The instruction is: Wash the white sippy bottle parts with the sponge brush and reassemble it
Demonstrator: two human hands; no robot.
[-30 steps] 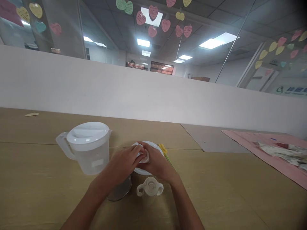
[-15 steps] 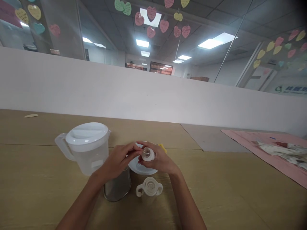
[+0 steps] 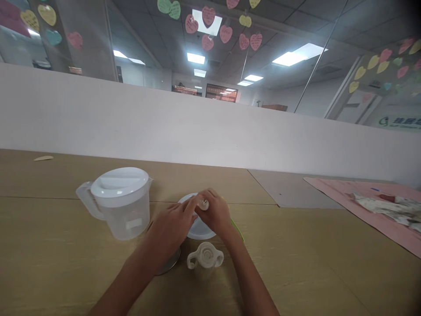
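Note:
My right hand [image 3: 215, 214] is closed round a small clear bottle part [image 3: 203, 203], held over a round white lid [image 3: 197, 228]. My left hand [image 3: 171, 228] reaches in beside it, its fingertips touching the same small part, fingers loosely bent. Under my left wrist stands a metal can [image 3: 169, 264], mostly hidden. A white collar with two handles [image 3: 205, 256] lies on the wooden table [image 3: 296, 263] just in front of my hands.
A clear plastic jug with a white lid [image 3: 120, 202] stands left of my hands. A yellow-green stick [image 3: 238, 228] peeks out beyond my right wrist. A pink cloth with wrappers [image 3: 378, 206] lies at the far right. A white partition wall [image 3: 197, 131] runs behind the table.
My hands had lifted the small part off the lid and turned its open end up; now they are lower over the lid again, my left hand covering the can.

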